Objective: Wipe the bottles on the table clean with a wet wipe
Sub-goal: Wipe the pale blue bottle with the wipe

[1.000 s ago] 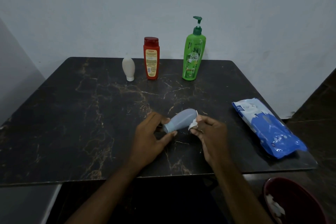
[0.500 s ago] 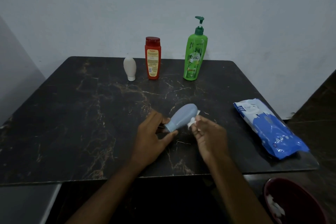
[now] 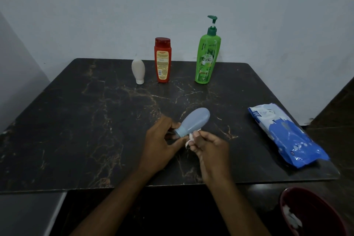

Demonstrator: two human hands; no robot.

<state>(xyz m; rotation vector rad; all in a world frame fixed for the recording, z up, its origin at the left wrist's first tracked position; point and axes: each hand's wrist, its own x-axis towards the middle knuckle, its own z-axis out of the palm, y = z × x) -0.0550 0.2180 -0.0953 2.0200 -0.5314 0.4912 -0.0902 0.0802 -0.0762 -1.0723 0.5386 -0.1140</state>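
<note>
A pale blue squeeze bottle [image 3: 194,121] is tilted above the dark marble table [image 3: 95,120], its cap end pinched by my left hand [image 3: 161,144]. My right hand [image 3: 210,152] grips a small crumpled white wet wipe [image 3: 189,139] against the bottle's lower side near the cap. At the back of the table stand a small white bottle [image 3: 138,71] on its cap, a red bottle [image 3: 162,60] and a tall green pump bottle [image 3: 206,57].
A blue and white pack of wipes [image 3: 285,136] lies near the table's right edge. A dark red bin [image 3: 314,214] holding used white wipes sits on the floor at the lower right. A pale wall runs behind the table.
The bottle's far end has tipped upward, and my right hand with the wipe has slid down from the bottle's body toward the cap end.
</note>
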